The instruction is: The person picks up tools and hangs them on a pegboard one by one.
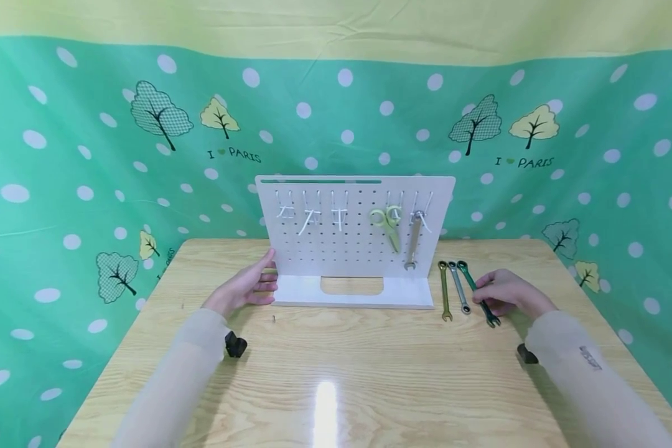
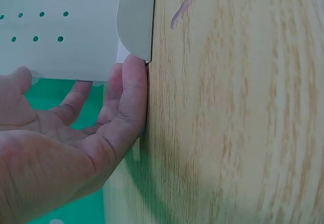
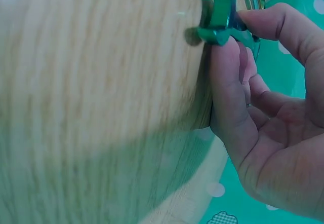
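Note:
A white pegboard (image 1: 347,249) stands upright on its base near the back of the table. My left hand (image 1: 245,287) rests against its left side, fingertips right at the edge of panel and base, as the left wrist view also shows. At the right, my right hand (image 1: 506,292) pinches a green combination wrench (image 3: 220,13) between thumb and fingers; its open end points toward me, close over the wood. Beside it lie a silver wrench (image 1: 459,287) and a gold wrench (image 1: 445,291). Light-green scissors (image 1: 392,238) and another wrench (image 1: 414,244) hang from hooks on the board.
Several white hooks (image 1: 311,214) stick out from the pegboard's left half. The wooden table (image 1: 381,361) carries a bright light reflection near its front. A green dotted curtain (image 1: 336,137) closes off the back and sides.

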{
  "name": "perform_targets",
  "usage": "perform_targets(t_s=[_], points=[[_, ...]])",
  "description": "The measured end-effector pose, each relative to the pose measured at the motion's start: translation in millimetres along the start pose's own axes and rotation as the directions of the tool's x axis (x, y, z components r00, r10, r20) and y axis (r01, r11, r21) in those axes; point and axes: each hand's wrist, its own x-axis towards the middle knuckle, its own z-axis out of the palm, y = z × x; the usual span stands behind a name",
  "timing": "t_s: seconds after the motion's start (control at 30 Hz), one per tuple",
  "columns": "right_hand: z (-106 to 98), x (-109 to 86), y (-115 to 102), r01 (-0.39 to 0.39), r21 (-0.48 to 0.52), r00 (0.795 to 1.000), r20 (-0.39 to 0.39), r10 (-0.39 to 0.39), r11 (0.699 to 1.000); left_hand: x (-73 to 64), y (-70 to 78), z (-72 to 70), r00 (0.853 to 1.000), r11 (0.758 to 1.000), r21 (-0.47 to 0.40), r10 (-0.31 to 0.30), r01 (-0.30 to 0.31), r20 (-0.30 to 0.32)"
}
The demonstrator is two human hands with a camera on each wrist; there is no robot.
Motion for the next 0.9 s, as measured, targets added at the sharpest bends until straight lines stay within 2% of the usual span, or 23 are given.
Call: perform_targets(t_s=[0.37,0.53,0.67,0.9], points=[[0,2.0,-1,0.012,-0.058,1.0,0.019,-0.011,0.998,3.5,-1.1,-0.7,1.0,1.0,-0.004,-0.01,0.01,-0.007],[-2,3.7,1,0.021,0.009,0.998,0.055,-0.022,1.0,2.7,-1.3,-1.4,1.0,1.0,-0.007,-0.013,0.013,-0.015],[-7,4.1,4,0.02,0.09,0.993,0.118,-0.03,0.996,2.1,-1.3,-1.6,1.0,1.0,-0.008,-0.008,0.008,-0.004],[-17,6.4,11,0.006,0.247,0.972,0.227,-0.064,0.969,2.4,-1.6,-1.0,1.0,1.0,-0.003,-0.004,0.004,-0.001]])
